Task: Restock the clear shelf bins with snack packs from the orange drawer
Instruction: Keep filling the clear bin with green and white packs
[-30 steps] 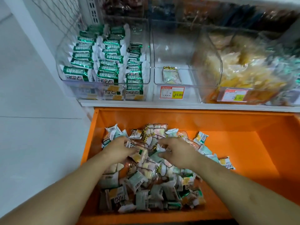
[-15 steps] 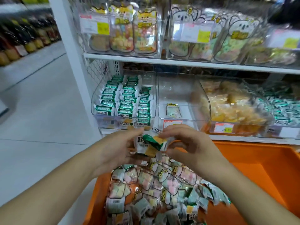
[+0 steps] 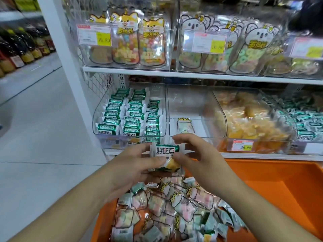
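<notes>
1. Since half a second ago: the snack pack (image 3: 165,151) now faces the camera, white label upright – before, it sat tilted between the fingers.
2. Left hand (image 3: 134,165) pinches the pack's left end; right hand (image 3: 195,152) pinches its right end, fingers curled.
3. Both forearms reach forward, hands raised over the orange drawer (image 3: 272,186), just in front of the left bin (image 3: 129,117) – the middle bin (image 3: 190,109) holds one pack.

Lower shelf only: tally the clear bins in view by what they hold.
Bins of green-wrapped packs: 2
Bin of yellow snacks: 1
Nearly empty bin, one pastel pack: 1
Total: 4
</notes>
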`<state>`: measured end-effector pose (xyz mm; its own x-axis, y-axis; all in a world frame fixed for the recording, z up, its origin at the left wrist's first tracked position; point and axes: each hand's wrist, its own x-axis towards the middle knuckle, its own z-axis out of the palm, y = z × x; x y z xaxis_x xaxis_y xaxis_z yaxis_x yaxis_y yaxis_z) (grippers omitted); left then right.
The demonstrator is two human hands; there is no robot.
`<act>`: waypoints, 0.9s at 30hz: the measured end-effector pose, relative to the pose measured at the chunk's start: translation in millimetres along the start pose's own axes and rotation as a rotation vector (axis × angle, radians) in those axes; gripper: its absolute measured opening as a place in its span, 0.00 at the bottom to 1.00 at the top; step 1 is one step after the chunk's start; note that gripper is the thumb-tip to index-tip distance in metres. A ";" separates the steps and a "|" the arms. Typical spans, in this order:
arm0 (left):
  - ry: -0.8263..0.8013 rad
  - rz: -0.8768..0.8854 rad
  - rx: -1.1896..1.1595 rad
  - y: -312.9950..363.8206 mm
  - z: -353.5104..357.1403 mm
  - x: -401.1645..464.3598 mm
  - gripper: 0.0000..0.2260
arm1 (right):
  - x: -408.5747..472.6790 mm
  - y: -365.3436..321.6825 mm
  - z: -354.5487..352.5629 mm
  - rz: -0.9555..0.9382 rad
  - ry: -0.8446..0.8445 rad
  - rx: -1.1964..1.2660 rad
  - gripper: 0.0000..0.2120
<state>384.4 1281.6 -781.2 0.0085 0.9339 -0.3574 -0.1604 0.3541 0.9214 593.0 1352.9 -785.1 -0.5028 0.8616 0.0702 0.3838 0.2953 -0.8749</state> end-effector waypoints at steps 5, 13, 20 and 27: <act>-0.003 0.037 0.020 4.0 -4.6 1.9 0.19 | 6.6 -2.1 -1.6 0.062 -0.123 0.110 0.12; 0.114 0.099 0.592 9.1 -20.8 4.8 0.25 | 15.0 -5.0 6.2 0.074 -0.087 0.118 0.20; 0.004 0.153 0.850 40.4 -39.0 25.2 0.25 | 34.7 -9.7 7.8 0.043 -0.144 0.112 0.23; 0.188 0.268 0.963 99.4 -68.8 89.7 0.25 | 77.6 0.8 -1.0 0.005 -0.037 -0.076 0.30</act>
<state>301.3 1397.1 -732.2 -0.0791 0.9949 -0.0631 0.7299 0.1009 0.6761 555.0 1420.4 -779.9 -0.5284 0.8477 0.0472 0.4434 0.3230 -0.8361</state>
